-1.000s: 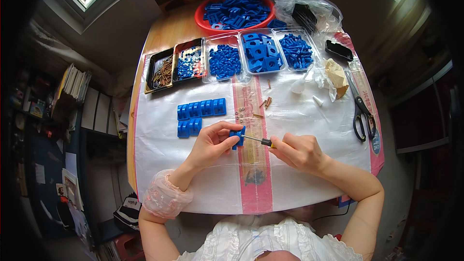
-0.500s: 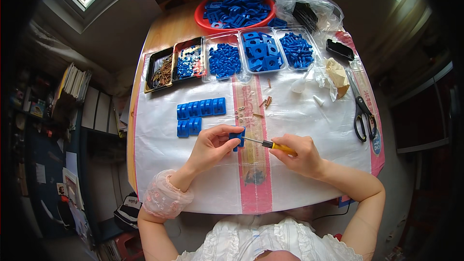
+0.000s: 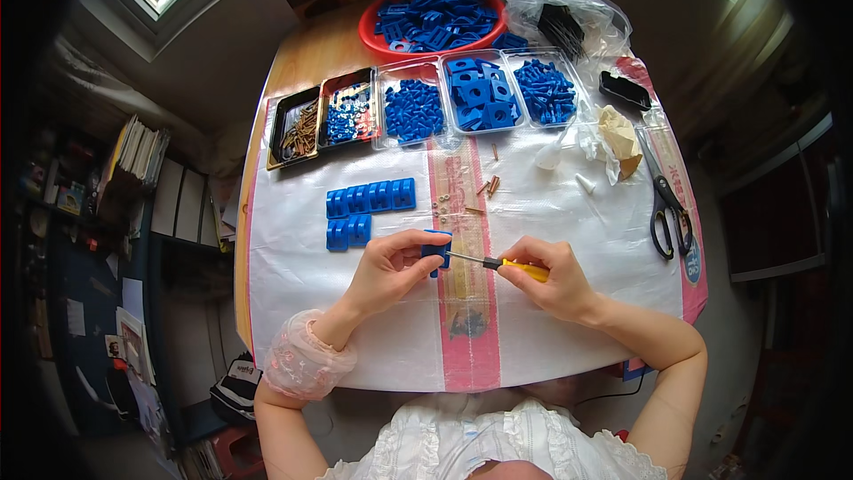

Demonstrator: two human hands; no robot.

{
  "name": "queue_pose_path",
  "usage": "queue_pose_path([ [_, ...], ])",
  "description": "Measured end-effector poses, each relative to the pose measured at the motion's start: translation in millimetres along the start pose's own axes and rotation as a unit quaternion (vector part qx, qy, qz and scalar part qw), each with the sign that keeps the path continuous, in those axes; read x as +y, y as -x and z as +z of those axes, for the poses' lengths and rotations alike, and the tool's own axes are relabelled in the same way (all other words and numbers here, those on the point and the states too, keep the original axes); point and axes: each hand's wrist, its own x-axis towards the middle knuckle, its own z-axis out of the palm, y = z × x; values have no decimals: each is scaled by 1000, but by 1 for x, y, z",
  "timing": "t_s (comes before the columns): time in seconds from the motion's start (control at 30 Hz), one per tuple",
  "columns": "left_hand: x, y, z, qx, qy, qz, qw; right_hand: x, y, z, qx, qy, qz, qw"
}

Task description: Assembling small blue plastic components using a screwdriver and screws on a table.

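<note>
Between the thumb and fingers of my left hand (image 3: 393, 268) is a small blue plastic part (image 3: 436, 251), held above the table's pink stripe. My right hand (image 3: 555, 280) is closed round the yellow and black handle of a screwdriver (image 3: 520, 268). Its thin shaft points left, and the tip meets the right side of the blue part; my fingers hide some of that part. Beyond my left hand lie two rows of similar blue parts (image 3: 369, 199). Several copper-coloured screws (image 3: 494, 185) and small nuts (image 3: 443, 210) lie loose just past the part.
Behind stand a black tray of screws (image 3: 283, 156), a tray of small metal pieces (image 3: 349, 136) and clear boxes of blue parts (image 3: 480, 132). A red basin (image 3: 366, 34) sits farther back. At right are black scissors (image 3: 662, 204), crumpled paper (image 3: 619, 138) and a white cone-shaped nozzle (image 3: 585, 184).
Almost nothing has moved. My right hand's fingers have shifted slightly on the screwdriver handle, while its tip stays at the blue part. My left hand keeps its hold.
</note>
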Motion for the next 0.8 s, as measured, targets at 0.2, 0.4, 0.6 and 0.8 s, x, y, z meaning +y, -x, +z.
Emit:
queue_pose_path([
  [0.2, -5, 0, -2, -11, -26, 43, 999, 3, 1, 0, -13, -74, 50, 996],
  [0.4, -1, -1, -4, -22, -63, 73, 995, 7, 1, 0, -47, -177, 129, 975],
  [0.6, 1, -2, -4, -25, -84, 84, 993, 6, -3, -3, -60, -182, 153, 969],
  [0.8, 0, -2, -5, -29, -95, 94, 991, 4, -6, -8, -77, -191, 175, 963],
])
